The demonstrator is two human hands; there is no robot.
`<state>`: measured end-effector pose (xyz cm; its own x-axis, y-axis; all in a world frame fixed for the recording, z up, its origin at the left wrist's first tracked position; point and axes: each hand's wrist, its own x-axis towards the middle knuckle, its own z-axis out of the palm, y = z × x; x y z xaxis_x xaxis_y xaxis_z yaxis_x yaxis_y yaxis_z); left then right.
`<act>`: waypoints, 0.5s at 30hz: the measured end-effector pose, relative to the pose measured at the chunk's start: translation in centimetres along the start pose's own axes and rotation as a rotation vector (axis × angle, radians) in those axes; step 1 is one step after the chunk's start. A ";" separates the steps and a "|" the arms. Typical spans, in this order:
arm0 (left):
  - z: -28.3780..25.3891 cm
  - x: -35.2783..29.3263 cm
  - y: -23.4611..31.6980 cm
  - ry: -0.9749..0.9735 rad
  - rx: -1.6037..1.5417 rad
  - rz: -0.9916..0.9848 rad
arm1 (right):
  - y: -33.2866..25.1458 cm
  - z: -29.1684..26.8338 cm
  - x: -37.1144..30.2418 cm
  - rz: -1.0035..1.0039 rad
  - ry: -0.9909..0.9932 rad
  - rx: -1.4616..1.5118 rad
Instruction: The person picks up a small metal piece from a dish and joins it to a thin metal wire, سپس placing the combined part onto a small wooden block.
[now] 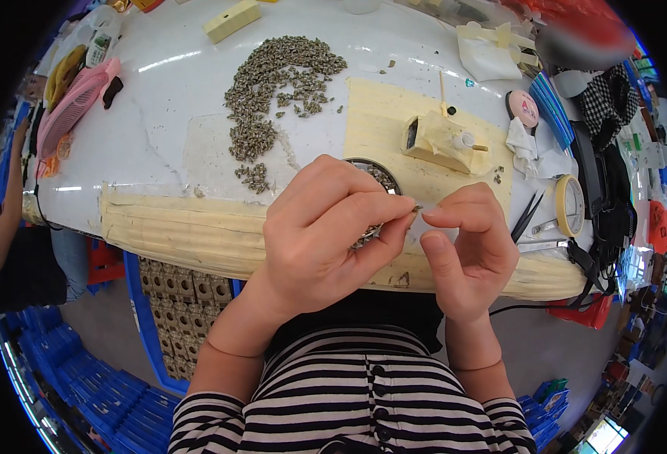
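Small grey-brown metal part (418,209) just right of round dark-rimmed dish (392,175). Left hand (326,223) pinches it; right hand (466,253) near, thumb and forefinger parted. Best: light fingertip pinch, close to dish.

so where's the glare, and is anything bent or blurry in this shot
In the head view, white glare streaks the glossy white tabletop; in the head view, the beige-taped front edge bows and the corners go black; also in the head view, the red-and-grey shape at upper right is blurred, while the bare left hand looks fairly sharp.
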<state>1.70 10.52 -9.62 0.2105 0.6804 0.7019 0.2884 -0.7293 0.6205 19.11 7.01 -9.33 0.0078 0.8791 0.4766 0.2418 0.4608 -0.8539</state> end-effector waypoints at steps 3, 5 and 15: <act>0.0 0.0 -0.1 0.002 -0.007 0.005 | 0.0 0.0 0.0 0.000 -0.008 -0.056; -0.1 0.1 0.0 0.001 -0.018 0.004 | 0.2 0.1 -0.1 0.032 0.015 -0.082; -0.3 0.2 0.1 -0.049 -0.050 0.019 | 0.3 0.0 0.0 0.125 -0.048 0.066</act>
<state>1.44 10.56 -9.37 0.2610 0.6679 0.6969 0.2366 -0.7442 0.6246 19.18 7.11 -9.55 -0.0133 0.9341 0.3567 0.1777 0.3533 -0.9185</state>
